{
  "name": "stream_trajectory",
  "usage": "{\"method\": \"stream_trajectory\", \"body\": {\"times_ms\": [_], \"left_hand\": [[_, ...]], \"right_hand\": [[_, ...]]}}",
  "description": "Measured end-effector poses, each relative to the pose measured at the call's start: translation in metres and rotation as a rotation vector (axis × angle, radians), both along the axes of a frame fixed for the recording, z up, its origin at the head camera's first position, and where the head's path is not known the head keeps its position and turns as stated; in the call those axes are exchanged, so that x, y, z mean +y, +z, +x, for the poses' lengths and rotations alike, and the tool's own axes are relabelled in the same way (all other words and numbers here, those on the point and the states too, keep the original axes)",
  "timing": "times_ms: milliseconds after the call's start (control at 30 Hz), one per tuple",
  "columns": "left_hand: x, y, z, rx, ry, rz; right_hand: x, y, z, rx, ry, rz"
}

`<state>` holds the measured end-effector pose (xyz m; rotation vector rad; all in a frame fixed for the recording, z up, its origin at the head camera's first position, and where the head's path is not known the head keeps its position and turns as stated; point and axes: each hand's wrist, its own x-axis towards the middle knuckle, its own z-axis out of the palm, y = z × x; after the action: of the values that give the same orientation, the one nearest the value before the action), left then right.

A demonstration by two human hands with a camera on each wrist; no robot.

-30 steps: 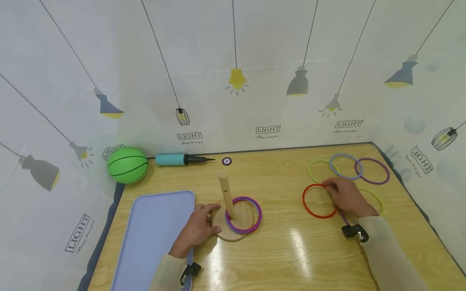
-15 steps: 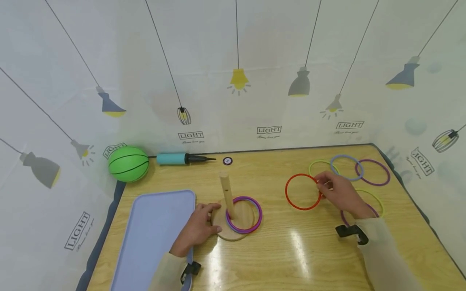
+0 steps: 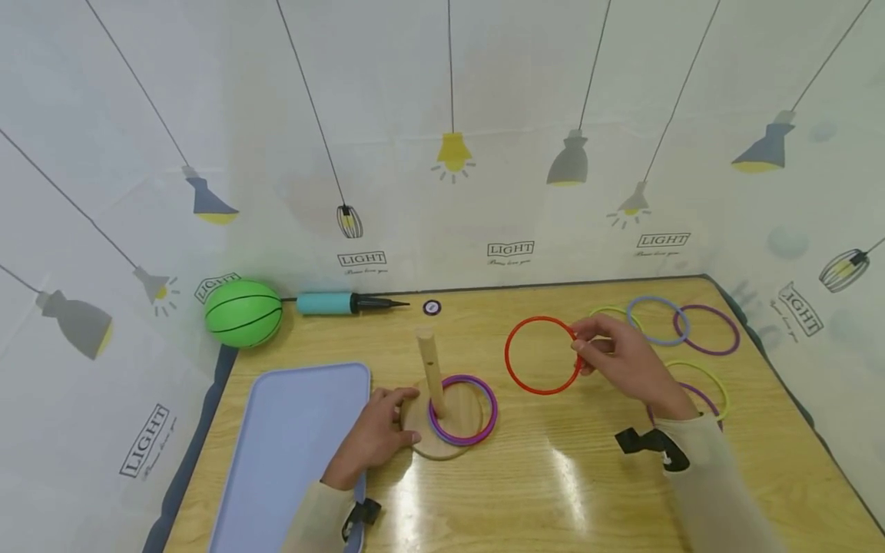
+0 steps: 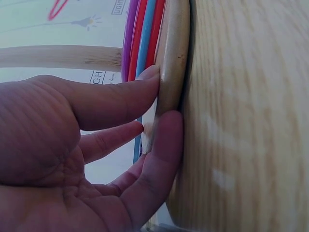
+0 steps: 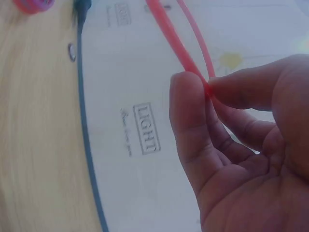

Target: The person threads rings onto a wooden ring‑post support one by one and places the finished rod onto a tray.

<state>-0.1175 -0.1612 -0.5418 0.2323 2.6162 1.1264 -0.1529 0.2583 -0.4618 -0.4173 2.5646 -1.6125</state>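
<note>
In the head view my left hand (image 3: 376, 435) holds the left edge of a round wooden base (image 3: 413, 424), which stands flat on the table with a wooden post (image 3: 432, 372) upright on it. The left wrist view shows my thumb and fingers around the base's rim. Stacked around the post lie a purple ring (image 4: 128, 43), a blue ring (image 4: 147, 34) and red ones; they reach past the base's right side. Between thumb and fingertips, my right hand (image 3: 618, 361) pinches a red ring (image 3: 544, 392) by its right side, raised over the table right of the post.
A lavender tray (image 3: 297, 453) lies at the left. Behind it are a green ball (image 3: 243, 313), a teal pump (image 3: 325, 302) and a small round disc (image 3: 432, 307). Several loose rings, including a blue ring (image 3: 664, 342) and a yellow ring (image 3: 726, 395), lie at the right.
My right hand has lifted the red ring from among the loose rings and carried it left toward the post. My left hand stays on the base.
</note>
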Motion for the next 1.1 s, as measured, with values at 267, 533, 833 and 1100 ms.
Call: {"method": "stream_trajectory", "body": {"times_ms": [267, 533, 833, 1100], "left_hand": [[-0.001, 0.000, 0.001, 0.040, -0.028, 0.002], [-0.001, -0.001, 0.000, 0.049, -0.036, -0.004], [-0.004, 0.000, 0.000, 0.037, -0.025, -0.002], [-0.002, -0.002, -0.002, 0.007, -0.016, -0.005]], "right_hand": [[-0.022, 0.017, 0.008, 0.006, 0.031, -0.144], [-0.048, 0.042, 0.020, 0.037, 0.029, -0.312], [-0.090, 0.061, 0.023, -0.018, 0.047, -0.407], [-0.121, 0.050, 0.011, -0.087, 0.084, -0.426]]}}
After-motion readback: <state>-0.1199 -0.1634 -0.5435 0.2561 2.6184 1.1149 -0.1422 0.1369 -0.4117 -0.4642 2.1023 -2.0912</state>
